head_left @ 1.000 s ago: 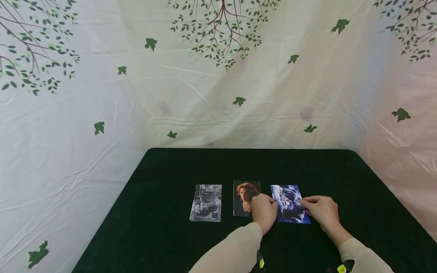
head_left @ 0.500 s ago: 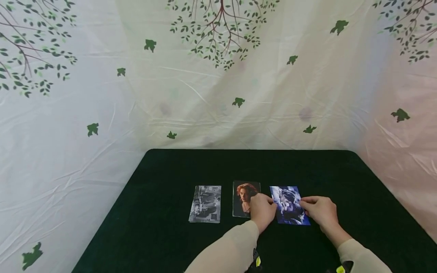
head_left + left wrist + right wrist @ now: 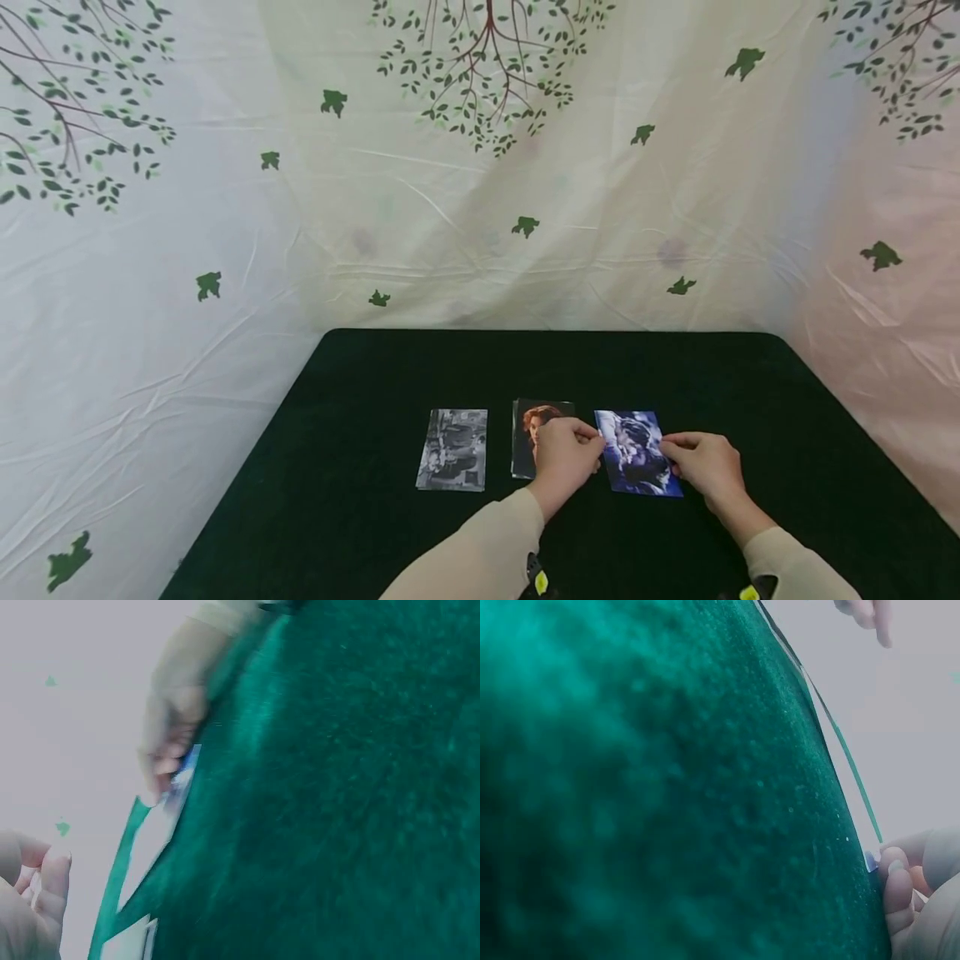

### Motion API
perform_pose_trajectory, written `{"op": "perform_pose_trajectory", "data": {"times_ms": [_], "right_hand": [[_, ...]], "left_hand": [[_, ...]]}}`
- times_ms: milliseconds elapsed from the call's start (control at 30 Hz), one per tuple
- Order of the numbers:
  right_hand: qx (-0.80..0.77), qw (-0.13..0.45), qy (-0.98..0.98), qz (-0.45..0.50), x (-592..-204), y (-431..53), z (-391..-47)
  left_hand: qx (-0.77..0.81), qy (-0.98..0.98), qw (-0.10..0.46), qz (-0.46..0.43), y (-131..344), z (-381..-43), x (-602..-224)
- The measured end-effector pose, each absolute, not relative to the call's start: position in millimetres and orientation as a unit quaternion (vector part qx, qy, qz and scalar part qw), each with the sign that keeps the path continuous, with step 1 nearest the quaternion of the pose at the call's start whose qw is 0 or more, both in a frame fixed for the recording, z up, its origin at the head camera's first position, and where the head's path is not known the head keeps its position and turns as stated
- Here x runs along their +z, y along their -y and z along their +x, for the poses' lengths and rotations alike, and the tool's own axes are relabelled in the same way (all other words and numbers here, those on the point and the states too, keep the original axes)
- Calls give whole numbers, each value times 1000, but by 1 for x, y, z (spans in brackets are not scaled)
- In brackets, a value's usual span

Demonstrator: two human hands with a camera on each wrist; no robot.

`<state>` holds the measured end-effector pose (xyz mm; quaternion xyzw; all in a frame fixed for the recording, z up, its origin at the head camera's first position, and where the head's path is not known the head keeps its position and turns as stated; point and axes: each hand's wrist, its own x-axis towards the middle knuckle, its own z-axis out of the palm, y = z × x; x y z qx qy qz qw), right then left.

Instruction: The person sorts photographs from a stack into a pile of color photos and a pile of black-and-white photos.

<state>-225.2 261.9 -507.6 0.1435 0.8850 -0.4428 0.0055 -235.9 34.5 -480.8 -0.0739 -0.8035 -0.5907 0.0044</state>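
Note:
In the head view, my right hand (image 3: 705,462) pinches the right edge of a blue-toned photo card (image 3: 637,454) on the dark green table. Its thumb and fingers are at that edge in the right wrist view too. My left hand (image 3: 566,454) hovers by the card's left edge, its fingers loosely bent. The left wrist view shows this left hand (image 3: 34,892) apart from the card, with nothing visible between its fingers. Partly behind it lies a dark portrait card (image 3: 528,417), apparently on a small stack. Further left lies a black-and-white photo card (image 3: 453,450).
The dark green cloth (image 3: 337,500) covers the table, whose far corners are rounded. A pale curtain (image 3: 450,208) printed with leaves and branches hangs behind and at both sides. Bands with yellow tags sit at both wrists.
My left hand has lifted off the left edge of the blue photo card and shifted slightly left, covering more of the portrait card. My right hand and the blue card have barely moved.

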Motion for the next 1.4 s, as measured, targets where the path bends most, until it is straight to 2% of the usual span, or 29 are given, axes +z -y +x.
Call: {"op": "perform_pose_trajectory", "data": {"times_ms": [367, 467, 733, 1000, 1300, 1400], "right_hand": [[-500, 34, -850, 160, -501, -270, -228], [-501, 32, -852, 150, -494, -266, -226], [-488, 25, -868, 88, -480, -216, -233], [-450, 46, -891, 43, -476, -164, -241], [-431, 61, -898, 68, -484, -145, -246], [-430, 59, -899, 58, -490, -140, -246]], "left_hand": [[-494, 864, 91, -46, 39, -248, -481], [-471, 877, 95, -35, 49, -251, -486], [-468, 880, 76, -8, 60, -255, -493], [-451, 889, 76, -26, 62, -258, -496], [-424, 904, 36, -38, 57, -258, -505], [-414, 909, 39, -39, 58, -259, -508]]}}
